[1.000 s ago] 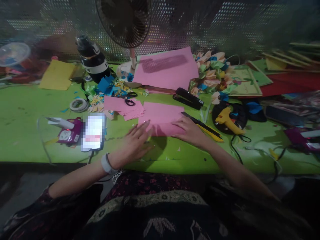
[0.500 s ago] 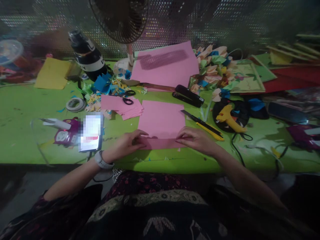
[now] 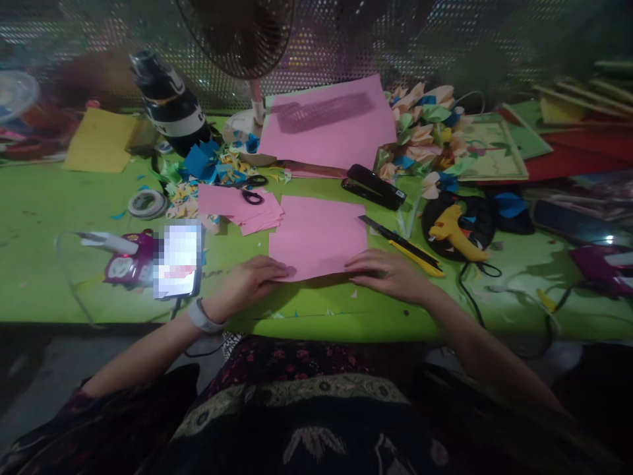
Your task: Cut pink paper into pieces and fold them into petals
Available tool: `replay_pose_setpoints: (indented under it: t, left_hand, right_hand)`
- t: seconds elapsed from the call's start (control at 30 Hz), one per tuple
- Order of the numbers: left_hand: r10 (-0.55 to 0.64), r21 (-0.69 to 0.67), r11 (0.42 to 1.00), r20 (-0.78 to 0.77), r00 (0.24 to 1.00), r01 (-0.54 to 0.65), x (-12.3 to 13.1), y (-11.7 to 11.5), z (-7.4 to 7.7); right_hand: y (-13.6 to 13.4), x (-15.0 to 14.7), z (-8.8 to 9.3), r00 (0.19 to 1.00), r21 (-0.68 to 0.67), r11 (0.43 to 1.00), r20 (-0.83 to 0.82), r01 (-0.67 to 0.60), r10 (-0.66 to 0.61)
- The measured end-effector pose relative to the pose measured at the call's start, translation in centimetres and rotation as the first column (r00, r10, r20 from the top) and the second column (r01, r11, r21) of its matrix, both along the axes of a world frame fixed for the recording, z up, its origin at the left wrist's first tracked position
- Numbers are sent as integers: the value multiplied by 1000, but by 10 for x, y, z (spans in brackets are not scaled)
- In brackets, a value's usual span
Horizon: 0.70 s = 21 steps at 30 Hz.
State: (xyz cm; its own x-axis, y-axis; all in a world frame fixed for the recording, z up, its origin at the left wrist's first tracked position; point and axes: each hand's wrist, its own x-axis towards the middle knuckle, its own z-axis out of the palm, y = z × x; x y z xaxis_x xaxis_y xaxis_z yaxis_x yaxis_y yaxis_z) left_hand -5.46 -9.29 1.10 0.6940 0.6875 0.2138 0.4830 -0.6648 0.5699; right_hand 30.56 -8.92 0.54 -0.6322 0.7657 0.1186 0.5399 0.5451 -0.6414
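Left hand (image 3: 251, 282), right hand (image 3: 390, 276) pinch pink sheet (image 3: 319, 231); yellow cutter (image 3: 420, 260) at its right edge, stapler (image 3: 380, 184) beyond.

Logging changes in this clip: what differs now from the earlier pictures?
The near edge of the pink sheet has moved away from the person since half a second ago, apparently folded. The left hand, spread over the sheet at first, is now at its near left corner; the right hand stays at the right. Stapler and yellow cutter unmoved.
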Motion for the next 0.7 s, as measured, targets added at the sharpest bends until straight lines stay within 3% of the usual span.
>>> replay_pose_setpoints:
  t: [0.2,0.27,0.33,0.4,0.47,0.57,0.7]
  left_hand:
    - [255,45,966,-6,967,-255,5,6,-13]
    - [325,77,945,-87,942,-319,7,7,-13]
    - [401,191,908,-133,906,-373,10,5,-11]
    - [406,352,873,-140,903,-338,17,1,-9]
    - [287,455,873,-182,940,-179,26,-6,-10]
    - [124,442,897,-296,947,20,44,-18,-18]
    - [112,377,926,-319,941,18,57,-27,-26]
  right_hand:
    - [1,-6,-8,956,-49,955,-9,294,-294]
    - [2,-9,-10,942,-62,940,20,335,-335]
    - [3,-10,-10,945,-87,941,36,328,-326]
    - [5,-10,-8,950,-106,944,41,311,-309]
    - [6,-10,-6,953,-116,946,39,303,-301]
    - [7,-10,-2,956,-148,945,42,293,-290]
    - [9,-10,1,959,-182,942,73,282,-273]
